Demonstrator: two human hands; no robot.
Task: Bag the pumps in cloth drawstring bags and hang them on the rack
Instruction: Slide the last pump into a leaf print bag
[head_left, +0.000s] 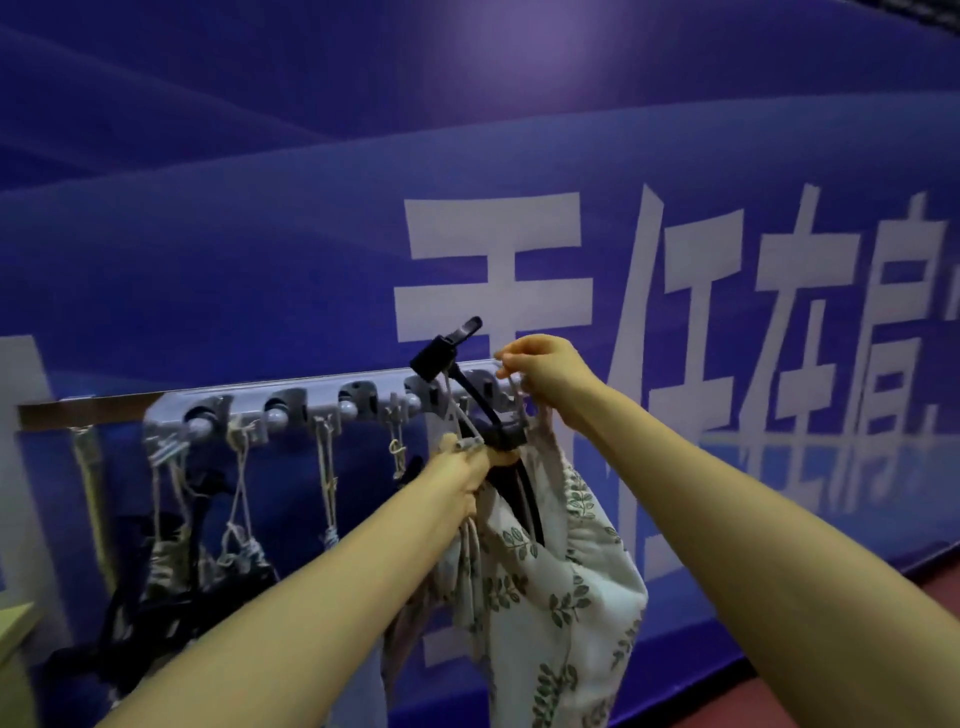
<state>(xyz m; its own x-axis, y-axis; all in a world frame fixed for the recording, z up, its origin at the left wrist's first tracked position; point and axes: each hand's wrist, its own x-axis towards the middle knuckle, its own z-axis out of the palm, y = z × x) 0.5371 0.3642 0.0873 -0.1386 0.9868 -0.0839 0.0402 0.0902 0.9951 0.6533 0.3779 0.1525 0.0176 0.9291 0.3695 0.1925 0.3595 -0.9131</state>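
Observation:
A white cloth drawstring bag (545, 587) with a green leaf print hangs below the right end of the grey wall rack (322, 402). A black pump (457, 358) sticks up out of its mouth, handle above the rack. My left hand (470, 470) grips the gathered neck of the bag and its cords. My right hand (540, 371) pinches the bag's drawstring at the rack's right end, near a hook. Whether the cord is over the hook is hidden by my fingers.
Further left on the rack hang two dark-patterned bags (171, 571) with black pumps, and loose cords (327, 467) dangle from other hooks. The rack is fixed to a blue banner wall (675, 312) with large white characters. A pale table corner (13, 623) shows at the far left.

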